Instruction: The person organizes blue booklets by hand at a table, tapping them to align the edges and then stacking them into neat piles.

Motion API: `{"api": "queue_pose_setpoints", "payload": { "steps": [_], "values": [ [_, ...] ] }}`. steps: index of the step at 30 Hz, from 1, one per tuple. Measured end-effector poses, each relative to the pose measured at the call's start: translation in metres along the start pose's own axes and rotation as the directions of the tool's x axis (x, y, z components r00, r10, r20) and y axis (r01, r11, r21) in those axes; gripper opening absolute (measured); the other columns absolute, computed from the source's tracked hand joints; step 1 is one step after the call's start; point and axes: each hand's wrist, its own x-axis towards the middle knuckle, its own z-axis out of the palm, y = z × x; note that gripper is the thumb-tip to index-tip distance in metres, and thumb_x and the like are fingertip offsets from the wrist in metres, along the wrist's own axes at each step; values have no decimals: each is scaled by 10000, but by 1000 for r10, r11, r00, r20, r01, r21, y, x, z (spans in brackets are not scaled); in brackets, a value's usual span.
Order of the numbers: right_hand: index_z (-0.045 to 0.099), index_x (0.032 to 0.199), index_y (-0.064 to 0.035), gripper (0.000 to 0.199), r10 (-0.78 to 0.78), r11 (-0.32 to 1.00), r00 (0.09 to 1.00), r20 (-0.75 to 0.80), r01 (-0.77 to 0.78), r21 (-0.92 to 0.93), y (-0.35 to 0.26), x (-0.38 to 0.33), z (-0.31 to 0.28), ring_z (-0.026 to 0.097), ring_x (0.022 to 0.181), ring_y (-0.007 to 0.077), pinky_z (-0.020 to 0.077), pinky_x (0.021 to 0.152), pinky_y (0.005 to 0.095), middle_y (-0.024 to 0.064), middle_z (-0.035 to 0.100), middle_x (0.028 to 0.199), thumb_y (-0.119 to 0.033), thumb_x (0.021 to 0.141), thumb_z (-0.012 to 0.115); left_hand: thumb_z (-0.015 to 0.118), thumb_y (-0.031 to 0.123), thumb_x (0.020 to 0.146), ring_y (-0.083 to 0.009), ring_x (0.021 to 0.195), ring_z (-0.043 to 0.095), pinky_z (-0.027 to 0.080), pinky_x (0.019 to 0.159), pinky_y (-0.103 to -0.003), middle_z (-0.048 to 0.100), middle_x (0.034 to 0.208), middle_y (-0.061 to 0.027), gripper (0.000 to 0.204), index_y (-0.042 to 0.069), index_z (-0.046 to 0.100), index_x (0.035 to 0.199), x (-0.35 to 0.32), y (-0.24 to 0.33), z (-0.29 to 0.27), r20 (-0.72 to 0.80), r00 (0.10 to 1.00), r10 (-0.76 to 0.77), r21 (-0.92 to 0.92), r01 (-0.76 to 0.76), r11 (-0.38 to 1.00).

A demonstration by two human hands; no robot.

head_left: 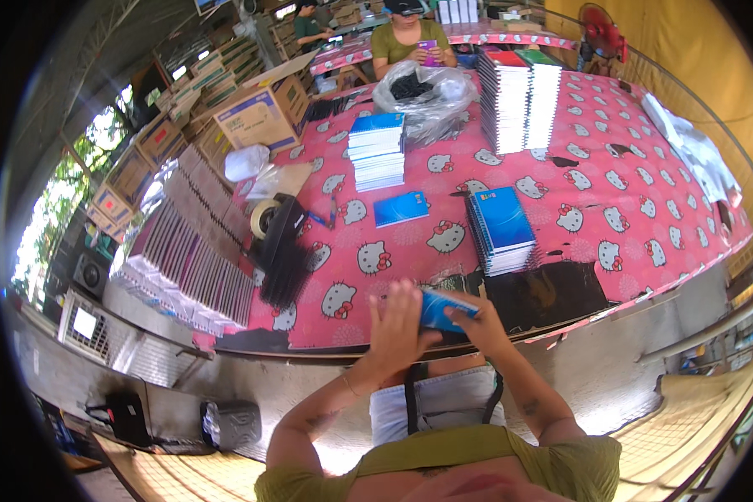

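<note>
So the table here has this pink cartoon-cat cloth on it and it's loaded with stuff. At the far end there's a clear plastic bag slumped open with a pile of black things inside, can't really tell what they are from here. Left of that sits a big cardboard box with its flaps up, contents hidden, and more boxes are stacked along the left side behind it. Notebooks everywhere: a tall pile of spiral notebooks near the far end, a shorter blue-covered stack in the middle, one single blue notebook lying flat by itself, and a fanned blue stack closer to the near edge. A roll of tape sits by the left edge next to a row of dark spiral-bound books. The person nearest me has both hands up together just over the near edge of the table: the left hand is spread flat with fingers pointing up against a small blue notebook, and the right hand is wrapped around its other side, thumb on top, so it's held between the two. Another person in green sits at the far end holding something purple.
</note>
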Motion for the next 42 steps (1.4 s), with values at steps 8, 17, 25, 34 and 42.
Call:
{"api": "queue_pose_setpoints", "payload": {
  "steps": [8, 17, 25, 34, 42],
  "values": [
    [622, 1274, 0, 347, 10, 999, 998, 56, -8, -40, 8, 2, 2, 587, 941, 77, 497, 833, 255, 43, 696, 1040, -98, 941, 639, 363, 622, 956, -482, 1427, 254, 105, 1109, -691, 315, 1515, -308, 863, -90, 339, 1444, 6, 5, 0, 29, 1000, 2, 32, -3, 999],
    [642, 1228, -2, 321, -38, 993, 990, 135, 53, -108, 11, 8, 2, 613, 934, 102, 505, 836, 282, 84, 717, 1044, -55, 911, 647, 359, 597, 964, -480, 1429, 254, 114, 1115, -687, 286, 1528, -310, 849, -91, 308, 1459, 27, 4, -6, 20, 999, 39, 37, -40, 999],
    [646, 1222, -1, 326, -141, 966, 987, 72, 153, -209, 41, 16, -5, 645, 911, 118, 517, 826, 294, 125, 731, 1029, -30, 897, 647, 360, 618, 947, -469, 1433, 255, 110, 1111, -686, 308, 1524, -299, 860, -83, 348, 1446, 16, 12, 12, 132, 990, 46, 40, -51, 998],
    [671, 1179, -10, 333, -107, 957, 986, 128, 138, -256, 46, 19, -11, 651, 717, 129, 522, 672, 329, 166, 721, 852, -34, 846, 670, 328, 662, 930, -456, 1427, 285, 125, 1096, -690, 324, 1510, -316, 912, -98, 354, 1433, 30, 18, 16, 94, 992, 79, 50, -84, 995],
    [674, 1136, 22, 297, -51, 976, 994, 99, 70, -205, 49, 17, -6, 617, 644, 148, 511, 637, 333, 165, 702, 780, -41, 846, 680, 303, 655, 944, -433, 1453, 244, 88, 1113, -676, 321, 1539, -257, 891, -68, 331, 1466, 19, 19, 19, 107, 992, 61, -1, -61, 998]
  ]
}}
